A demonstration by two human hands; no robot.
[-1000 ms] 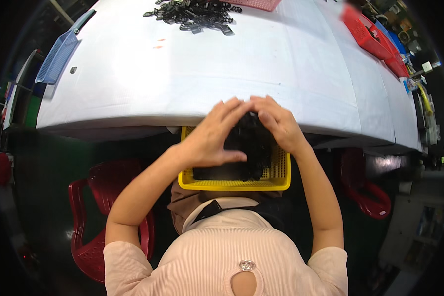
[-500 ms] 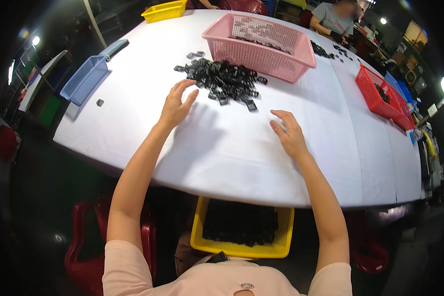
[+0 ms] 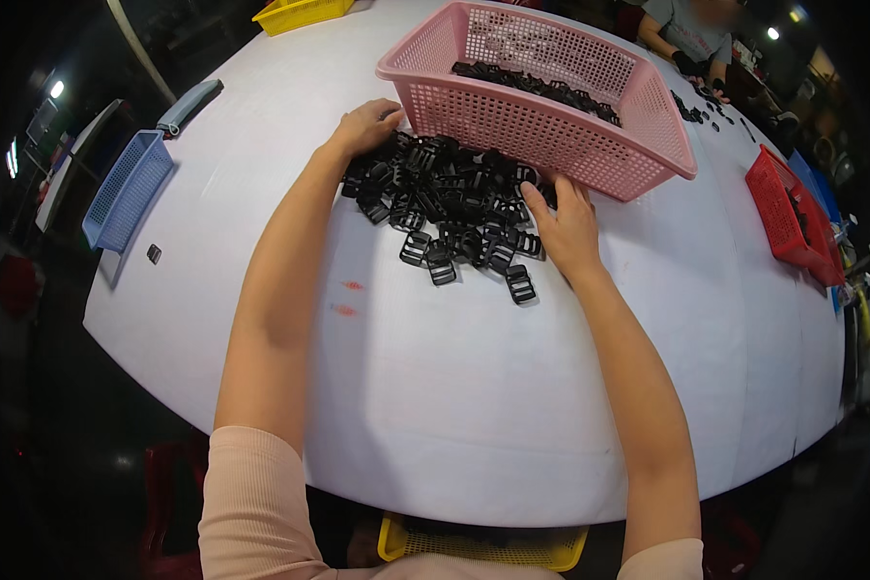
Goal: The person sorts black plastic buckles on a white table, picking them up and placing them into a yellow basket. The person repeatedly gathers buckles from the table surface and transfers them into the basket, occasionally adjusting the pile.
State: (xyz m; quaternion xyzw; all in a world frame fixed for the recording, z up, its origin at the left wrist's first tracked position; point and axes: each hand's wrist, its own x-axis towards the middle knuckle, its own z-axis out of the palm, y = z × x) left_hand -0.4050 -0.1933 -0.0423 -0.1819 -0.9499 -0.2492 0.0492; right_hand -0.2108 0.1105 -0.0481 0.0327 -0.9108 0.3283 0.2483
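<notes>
A pile of black plastic strap buckles [image 3: 445, 188] lies on the white-covered table [image 3: 474, 406], in front of a pink perforated basket [image 3: 551, 130] that holds more of them. At the pile's far left edge, my left hand [image 3: 365, 128] is cupped around the buckles, its fingers partly spread. My right hand [image 3: 570, 230] lies against the right side of the pile, close below the basket's wall. Its thumb is apart from the fingers, and the fingertips are partly hidden. Neither hand visibly grips a single buckle.
A single buckle [image 3: 154, 253] lies near a blue basket [image 3: 130, 188] at the left. Red baskets [image 3: 788, 217] stand at the right edge. Across the table a person [image 3: 691, 39] handles black parts. A yellow basket [image 3: 483, 543] sits below the near edge, another [image 3: 303, 14] at the far left.
Both hands have reached forward from the bare cloth to the two sides of the buckle pile. The view has shifted forward, so the pile and pink basket appear larger.
</notes>
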